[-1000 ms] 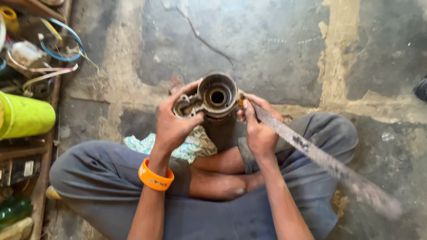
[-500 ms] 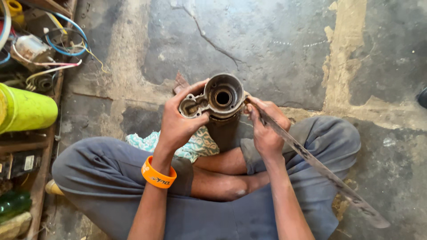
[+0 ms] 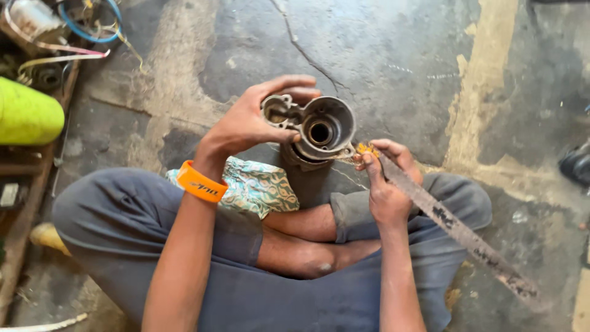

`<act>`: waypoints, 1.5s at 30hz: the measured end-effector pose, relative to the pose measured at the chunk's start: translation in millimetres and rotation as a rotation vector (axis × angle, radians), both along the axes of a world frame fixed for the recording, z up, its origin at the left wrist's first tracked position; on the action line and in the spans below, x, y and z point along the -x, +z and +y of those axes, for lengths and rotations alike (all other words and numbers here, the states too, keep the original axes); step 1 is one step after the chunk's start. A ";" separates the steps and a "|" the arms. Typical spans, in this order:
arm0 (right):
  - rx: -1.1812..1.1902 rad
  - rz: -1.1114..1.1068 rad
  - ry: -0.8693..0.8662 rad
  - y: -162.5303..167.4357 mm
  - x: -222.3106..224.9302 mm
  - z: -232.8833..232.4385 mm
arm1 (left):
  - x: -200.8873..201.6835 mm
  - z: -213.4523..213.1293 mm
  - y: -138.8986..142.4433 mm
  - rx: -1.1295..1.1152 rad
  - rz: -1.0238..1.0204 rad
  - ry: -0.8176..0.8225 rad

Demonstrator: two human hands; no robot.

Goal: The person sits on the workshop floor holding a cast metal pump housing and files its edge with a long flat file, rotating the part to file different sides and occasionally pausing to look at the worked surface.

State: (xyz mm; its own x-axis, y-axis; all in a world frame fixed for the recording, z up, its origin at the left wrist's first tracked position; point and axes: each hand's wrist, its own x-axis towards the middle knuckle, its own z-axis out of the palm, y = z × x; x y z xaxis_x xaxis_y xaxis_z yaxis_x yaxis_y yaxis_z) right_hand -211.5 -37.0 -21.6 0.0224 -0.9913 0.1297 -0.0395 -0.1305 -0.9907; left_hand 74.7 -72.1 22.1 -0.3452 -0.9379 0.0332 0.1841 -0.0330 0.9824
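I sit cross-legged on a concrete floor. My left hand (image 3: 255, 120), with an orange band on its wrist, grips the top of a round grey metal motor housing (image 3: 322, 130) that stands upright in front of my legs, its open end with a central hole facing up. My right hand (image 3: 387, 181) holds a long flat rusty metal blade (image 3: 458, 230) by its upper end. The blade's tip rests against the right rim of the housing, and the rest of it slants down to the right over my knee.
A patterned green cloth (image 3: 258, 187) lies across my lap under the housing. At the left stand a lime-green cylinder (image 3: 27, 117) and a wooden rack (image 3: 24, 246) with wires and parts (image 3: 55, 37). A dark shoe (image 3: 578, 166) sits at the right edge.
The housing has tilted slightly and my left hand has shifted its grip over the rim. The blade tip stays at the housing's right edge while my right hand has lowered a little.
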 end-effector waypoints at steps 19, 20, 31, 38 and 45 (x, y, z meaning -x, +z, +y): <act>0.185 0.535 -0.077 -31.7 -33.2 30.4 | 25.9 16.4 -21.4 0.048 0.015 0.218; 0.202 0.537 -0.080 -31.6 -34.7 30.0 | 25.4 16.1 -20.4 0.052 0.026 0.209; 0.238 0.534 -0.118 -27.4 -44.7 29.8 | 23.8 16.7 -18.0 -0.010 0.116 0.190; 0.358 0.537 -0.097 -21.5 -46.8 28.6 | 21.5 16.6 -13.1 0.045 0.007 0.192; 0.363 0.569 -0.096 -15.7 -48.4 27.4 | 21.3 14.7 -12.9 0.056 -0.003 0.202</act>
